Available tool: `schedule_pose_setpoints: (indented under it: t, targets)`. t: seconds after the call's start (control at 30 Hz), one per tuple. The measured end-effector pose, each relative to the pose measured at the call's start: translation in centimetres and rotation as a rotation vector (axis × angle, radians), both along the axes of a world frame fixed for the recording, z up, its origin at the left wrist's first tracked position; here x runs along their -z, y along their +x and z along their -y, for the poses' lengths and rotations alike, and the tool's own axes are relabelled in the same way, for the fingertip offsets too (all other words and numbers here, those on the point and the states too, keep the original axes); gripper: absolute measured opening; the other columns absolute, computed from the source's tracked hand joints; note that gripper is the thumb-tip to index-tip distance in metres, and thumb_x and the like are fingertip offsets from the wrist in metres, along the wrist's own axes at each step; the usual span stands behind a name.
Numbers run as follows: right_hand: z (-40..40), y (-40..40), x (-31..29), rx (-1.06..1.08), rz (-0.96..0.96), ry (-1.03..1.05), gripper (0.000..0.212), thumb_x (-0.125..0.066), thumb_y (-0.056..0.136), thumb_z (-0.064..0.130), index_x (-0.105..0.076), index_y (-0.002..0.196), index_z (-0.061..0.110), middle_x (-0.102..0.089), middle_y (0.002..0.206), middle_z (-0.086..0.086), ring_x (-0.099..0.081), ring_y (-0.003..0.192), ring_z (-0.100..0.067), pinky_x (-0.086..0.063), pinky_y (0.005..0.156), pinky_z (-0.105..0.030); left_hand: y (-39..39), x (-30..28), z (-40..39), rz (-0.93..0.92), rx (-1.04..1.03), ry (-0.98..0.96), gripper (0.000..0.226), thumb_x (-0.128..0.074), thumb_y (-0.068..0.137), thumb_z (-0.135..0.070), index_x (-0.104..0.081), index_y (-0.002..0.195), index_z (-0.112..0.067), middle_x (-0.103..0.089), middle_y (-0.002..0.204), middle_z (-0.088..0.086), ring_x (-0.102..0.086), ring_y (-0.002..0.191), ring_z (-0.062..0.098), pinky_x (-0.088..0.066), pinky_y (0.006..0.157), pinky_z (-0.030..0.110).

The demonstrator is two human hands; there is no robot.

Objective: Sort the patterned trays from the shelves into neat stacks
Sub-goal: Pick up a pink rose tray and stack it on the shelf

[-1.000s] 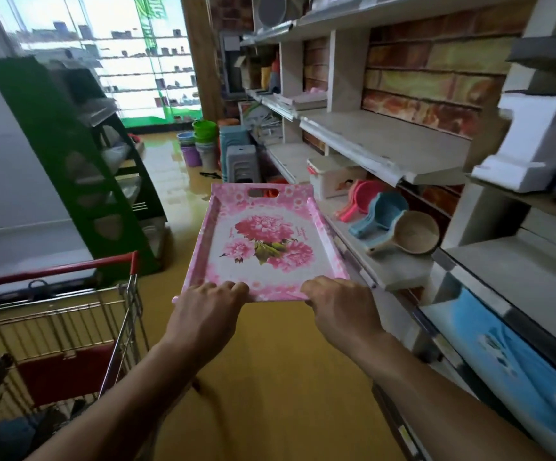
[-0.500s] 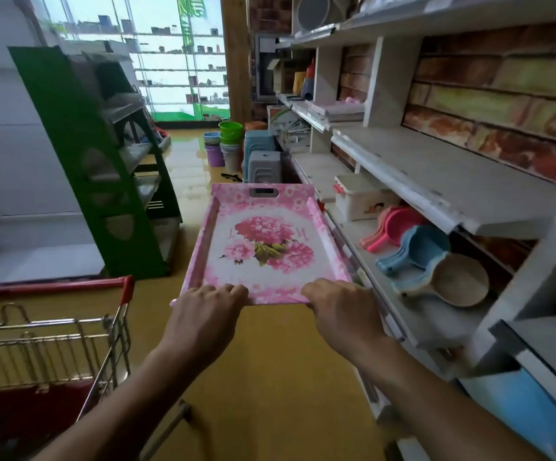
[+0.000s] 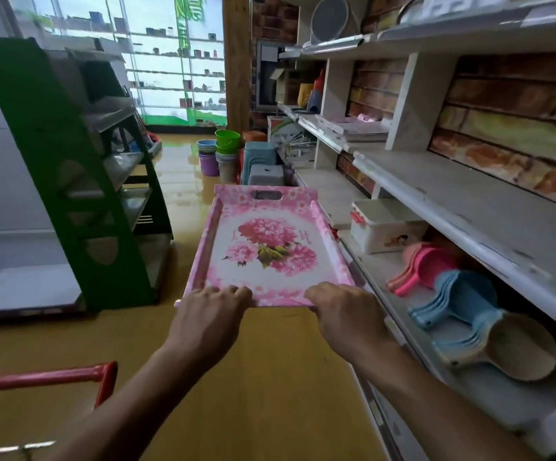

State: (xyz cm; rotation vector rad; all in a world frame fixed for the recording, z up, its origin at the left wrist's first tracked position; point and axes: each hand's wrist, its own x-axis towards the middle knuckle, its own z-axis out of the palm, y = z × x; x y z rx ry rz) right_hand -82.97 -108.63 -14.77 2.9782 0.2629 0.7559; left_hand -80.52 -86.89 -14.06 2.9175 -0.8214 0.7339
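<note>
Pink peonies covered the floral tray (image 3: pixel 270 247), which was held out level in mid-air above the yellow floor (image 3: pixel 270 377), just left of the front edge of the lower shelf (image 3: pixel 386 281). A cut-out handle slot showed in the tray's far edge. The left hand (image 3: pixel 210 319) gripped the near edge at its left corner, fingers curled over the rim. The right hand (image 3: pixel 346 316) gripped the same edge at its right corner, also clamped on the rim, so the two hands were apart with bare rim between them.

On the lower shelf, to the right of the tray, sat a white lidded box (image 3: pixel 386 226) with a red latch. Nearer along that shelf lay nested plastic scoops: pink scoops (image 3: pixel 419 264), then blue scoops (image 3: pixel 462 297), then a beige scoop (image 3: pixel 519 347) closest to the viewer. On the middle shelf further back lay a flat stack of trays (image 3: pixel 359 126) (their pattern was too blurred to tell).

Across the aisle stood a green rack (image 3: pixel 80 168). Stacked buckets (image 3: pixel 220 151) stood on the floor at the far end. A red cart handle (image 3: pixel 53 377) showed at the lower left.
</note>
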Motion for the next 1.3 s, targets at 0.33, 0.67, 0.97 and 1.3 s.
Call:
schedule_pose_setpoints:
  t: [0.33,0.67,0.97,1.3]
  targets:
    - [0.5,12.6,1.2,-0.062,-0.008,0.057,0.02,-0.073,0.072,0.007,-0.068,0.078,0.024,-0.06,0.061,0.003,-0.055,0.048,-0.02,-0.036,0.041,-0.025,11.6,0.2,0.4,-0.067,-0.058,-0.003,0.019,-0.042,0.099,-0.034,-0.058,0.099,-0.024,-0.067,0.087,-0.004,-0.065,0.076,0.017,-0.046,0.061,0.034]
    - [4.0,30.2,1.4,-0.161,0.025,0.111,0.021,-0.077,0.068,0.006,-0.066,0.071,0.023,-0.056,0.055,0.002,-0.052,0.044,-0.019,-0.024,0.043,-0.021,28.2,0.7,3.7,-0.013,-0.083,0.072,0.014,-0.076,0.079,-0.028,-0.062,0.077,-0.024,-0.062,0.06,-0.009,-0.057,0.046,0.01,-0.035,0.041,0.022]
    - [6.7,42.3,1.5,-0.221,0.007,0.121,0.021,-0.076,0.07,0.006,-0.066,0.073,0.024,-0.057,0.056,0.004,-0.052,0.045,-0.017,-0.025,0.043,-0.021,39.2,0.7,6.3,-0.088,-0.146,0.047,0.01,-0.069,0.085,-0.033,-0.064,0.084,-0.025,-0.065,0.067,-0.008,-0.059,0.051,0.008,-0.046,0.045,0.024]
    - [5.1,56.6,2.2,-0.208,-0.005,0.11,0.019,-0.079,0.071,0.011,-0.068,0.077,0.025,-0.058,0.058,0.005,-0.055,0.047,-0.017,-0.038,0.041,-0.024,53.8,1.6,4.5,-0.128,-0.137,0.011,0.015,-0.049,0.097,-0.035,-0.062,0.097,-0.028,-0.066,0.08,-0.009,-0.063,0.066,0.01,-0.045,0.056,0.026]
